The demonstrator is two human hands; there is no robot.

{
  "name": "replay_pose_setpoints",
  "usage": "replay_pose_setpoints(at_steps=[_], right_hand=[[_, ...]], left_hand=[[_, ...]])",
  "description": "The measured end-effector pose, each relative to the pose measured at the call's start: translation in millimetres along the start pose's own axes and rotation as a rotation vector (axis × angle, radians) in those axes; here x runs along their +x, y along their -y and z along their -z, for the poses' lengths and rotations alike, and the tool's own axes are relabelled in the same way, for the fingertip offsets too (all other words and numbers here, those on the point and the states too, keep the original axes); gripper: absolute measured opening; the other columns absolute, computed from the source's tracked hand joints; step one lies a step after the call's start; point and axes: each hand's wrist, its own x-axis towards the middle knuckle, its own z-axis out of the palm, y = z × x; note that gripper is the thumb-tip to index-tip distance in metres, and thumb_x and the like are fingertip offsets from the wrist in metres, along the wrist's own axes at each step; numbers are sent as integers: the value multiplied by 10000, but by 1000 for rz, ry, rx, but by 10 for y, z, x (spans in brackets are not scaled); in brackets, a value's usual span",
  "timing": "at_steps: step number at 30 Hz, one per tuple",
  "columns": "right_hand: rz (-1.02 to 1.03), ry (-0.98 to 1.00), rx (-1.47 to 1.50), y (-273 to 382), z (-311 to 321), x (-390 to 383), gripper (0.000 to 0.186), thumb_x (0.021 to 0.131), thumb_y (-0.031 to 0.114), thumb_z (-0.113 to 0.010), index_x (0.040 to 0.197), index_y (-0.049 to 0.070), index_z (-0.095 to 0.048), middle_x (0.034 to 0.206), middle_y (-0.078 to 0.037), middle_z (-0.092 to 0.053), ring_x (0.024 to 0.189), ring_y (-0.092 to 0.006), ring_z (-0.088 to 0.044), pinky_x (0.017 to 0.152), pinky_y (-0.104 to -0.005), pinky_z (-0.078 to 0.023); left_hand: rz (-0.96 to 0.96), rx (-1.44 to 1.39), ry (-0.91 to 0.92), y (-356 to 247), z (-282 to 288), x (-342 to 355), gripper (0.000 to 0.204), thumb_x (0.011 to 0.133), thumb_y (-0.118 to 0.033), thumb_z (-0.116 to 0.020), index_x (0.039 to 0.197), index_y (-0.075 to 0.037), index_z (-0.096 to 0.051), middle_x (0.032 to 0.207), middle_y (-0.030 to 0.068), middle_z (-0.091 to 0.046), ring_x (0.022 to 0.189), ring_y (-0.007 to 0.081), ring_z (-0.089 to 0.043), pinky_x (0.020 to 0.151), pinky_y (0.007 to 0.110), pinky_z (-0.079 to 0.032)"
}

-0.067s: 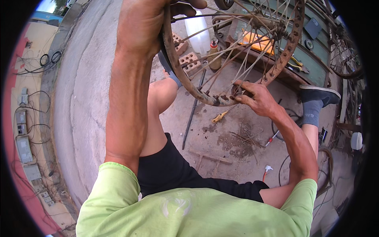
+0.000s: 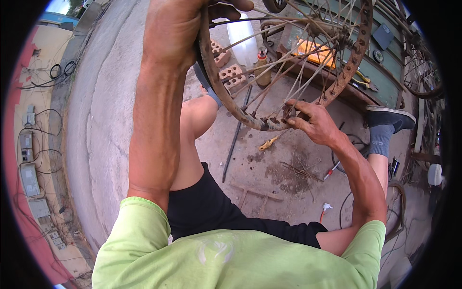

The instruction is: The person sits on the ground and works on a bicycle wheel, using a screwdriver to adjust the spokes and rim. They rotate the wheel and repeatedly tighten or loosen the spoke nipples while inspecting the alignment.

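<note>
A rusty spoked bicycle rim (image 2: pixel 332 90) is raised in front of me, with bare spokes running to its hub (image 2: pixel 344 37). My left hand (image 2: pixel 175 33) is closed round the rim's upper left, its fingertips partly out of frame. My right hand (image 2: pixel 313 123) is at the lower rim, thumb and index finger pinched on a small dark metal tool (image 2: pixel 289 111) among the spoke ends. Below on the ground lie a yellow-handled tool (image 2: pixel 266 143) and a long dark rod (image 2: pixel 231 149).
Perforated bricks (image 2: pixel 232 75), a white jug (image 2: pixel 242 41) and a brown bottle (image 2: pixel 263 72) stand beyond. A green metal box (image 2: pixel 388 72) holds an orange case (image 2: pixel 315 52) and pliers. More wheels (image 2: pixel 422 79) are at right; wall meter boxes (image 2: pixel 30 178) and cables run along the left.
My right hand and the small tool at the rim have shifted very slightly. The rim and my left hand look the same.
</note>
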Motion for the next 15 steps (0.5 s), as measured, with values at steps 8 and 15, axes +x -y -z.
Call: replay_pose_setpoints(at_steps=[8, 15], right_hand=[[-114, 2, 449, -167, -119, -31, 493, 988, 125, -691, 1450, 0, -573, 903, -53, -730, 795, -94, -669, 732, -278, -535], [-83, -65, 370, -169, -123, 22, 381, 932, 121, -757, 1282, 2, -666, 814, -34, -744, 717, -75, -671, 658, -277, -520]], left_hand=[[-9, -1, 7, 5, -25, 65, 448, 938, -199, -694, 1270, 35, -506, 1078, 164, -695, 817, 223, -737, 682, 322, -605], [-22, -32, 32, -33, -73, 62, 431, 933, -198, -701, 1250, 31, -521, 1060, 156, -693, 811, 224, -736, 706, 335, -604]])
